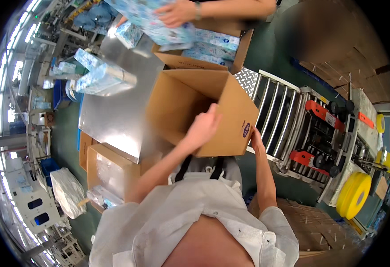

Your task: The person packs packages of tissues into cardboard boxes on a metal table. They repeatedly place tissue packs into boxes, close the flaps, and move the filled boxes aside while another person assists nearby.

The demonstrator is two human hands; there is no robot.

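Note:
An open brown cardboard box [244,111] is tilted in front of me, its mouth facing left and its dark inside partly in view. My left hand [205,127] is closed at the edge of the mouth, fingers bent against the box wall. Under the box's right lower corner, my right hand [256,139] grips the outside; some of its fingers are hidden. Just beyond stands a second cardboard box [195,62] holding several blue-and-white packs [215,46]. Above it a co-worker's hand [177,13] rests on a large blue-and-white patterned pack [152,20].
A shiny metal table [110,111] lies to the left, with wrapped packs [108,79] on it. To the right runs a roller conveyor [275,107] into a red-and-black taping machine [322,115]. A yellow tape roll [354,195] hangs there. More cardboard boxes [108,167] stand at lower left.

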